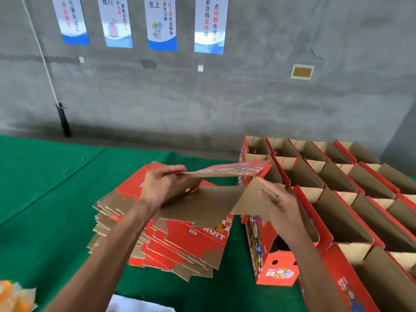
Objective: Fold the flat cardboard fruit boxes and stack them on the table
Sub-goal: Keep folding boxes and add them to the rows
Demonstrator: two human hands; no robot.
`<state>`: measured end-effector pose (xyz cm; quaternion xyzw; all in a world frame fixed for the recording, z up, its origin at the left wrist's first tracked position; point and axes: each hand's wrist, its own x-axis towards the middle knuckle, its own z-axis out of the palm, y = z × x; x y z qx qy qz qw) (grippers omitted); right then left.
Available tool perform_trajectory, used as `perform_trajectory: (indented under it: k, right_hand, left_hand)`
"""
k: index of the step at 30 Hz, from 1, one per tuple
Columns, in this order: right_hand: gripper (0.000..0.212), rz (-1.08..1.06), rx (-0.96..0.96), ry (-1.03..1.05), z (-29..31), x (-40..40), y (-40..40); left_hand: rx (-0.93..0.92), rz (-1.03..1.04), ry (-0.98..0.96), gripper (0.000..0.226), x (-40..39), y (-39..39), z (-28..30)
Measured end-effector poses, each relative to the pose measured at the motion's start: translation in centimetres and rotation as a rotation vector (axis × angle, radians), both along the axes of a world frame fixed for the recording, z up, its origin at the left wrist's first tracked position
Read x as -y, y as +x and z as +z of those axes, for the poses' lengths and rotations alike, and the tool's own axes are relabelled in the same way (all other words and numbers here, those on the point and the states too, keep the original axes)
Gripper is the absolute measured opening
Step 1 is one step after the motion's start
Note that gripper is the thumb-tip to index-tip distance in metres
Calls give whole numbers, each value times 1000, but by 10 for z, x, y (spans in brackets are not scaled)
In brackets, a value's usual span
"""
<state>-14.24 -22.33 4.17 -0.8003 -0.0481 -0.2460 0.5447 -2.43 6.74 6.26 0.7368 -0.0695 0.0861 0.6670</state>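
I hold one red-and-brown cardboard fruit box point(209, 199) half opened in the air above the pile of flat boxes point(166, 239). My left hand point(162, 185) grips its left end, fingers curled over the upper panel's edge. My right hand point(276, 201) pinches a brown flap at its right end, thumb on the near face. The upper printed panel tilts up toward the back right. The flat boxes lie fanned out on the green table point(45, 188). Several folded open boxes point(337, 199) stand in rows to the right.
A grey concrete wall point(225, 97) with hanging posters point(162, 23) runs behind the table. An orange and clear plastic bundle point(15, 296) lies at the lower left corner. A folded box point(274, 251) stands just right of the flat pile, under my right forearm.
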Motion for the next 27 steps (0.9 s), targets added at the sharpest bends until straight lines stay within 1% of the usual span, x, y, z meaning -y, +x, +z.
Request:
perform_trajectory:
  k: [2, 5, 8, 10, 12, 14, 15, 18, 19, 21, 22, 25, 26, 27]
  right_hand:
    - [37, -9, 35, -23, 11, 5, -2]
    - [38, -1, 57, -47, 28, 12, -10]
    - [31, -56, 141, 67, 46, 15, -18]
    - [26, -129, 234, 136, 58, 20, -17]
    - [22, -113, 219, 183, 73, 27, -10]
    - [24, -45, 158, 147, 86, 35, -4]
    - [26, -12, 140, 133, 91, 38, -2]
    - [30, 101, 131, 202, 97, 33, -6]
    - [37, 103, 151, 187, 94, 28, -8]
    - [48, 40, 213, 124, 88, 16, -9]
    - [47, 26, 256, 139, 85, 9, -9]
    - [30, 25, 337, 253, 80, -14, -11]
    - [30, 0, 364, 270, 76, -22, -13]
    - [34, -35, 383, 274, 69, -29, -13]
  left_hand:
    - [111, 15, 152, 22, -1, -13, 7]
    - [256, 58, 255, 18, -3, -29, 21]
    - [375, 105, 310, 14, -8, -41, 56]
    - [442, 59, 387, 4, -8, -48, 88]
    - [461, 12, 471, 13, -4, -50, 118]
    - [486, 34, 600, 18, 2, -48, 142]
    - [492, 53, 655, 18, 5, -47, 151]
    - [448, 57, 731, 19, 10, -44, 169]
    - [422, 41, 741, 19, 9, -43, 172]
    - [340, -12, 741, 19, 9, -42, 173]
    - [301, -43, 733, 18, 11, -42, 171]
    - [227, -136, 715, 18, 19, -42, 158]
    - [207, -156, 727, 18, 22, -42, 153]
    - [183, -170, 742, 20, 24, -43, 148]
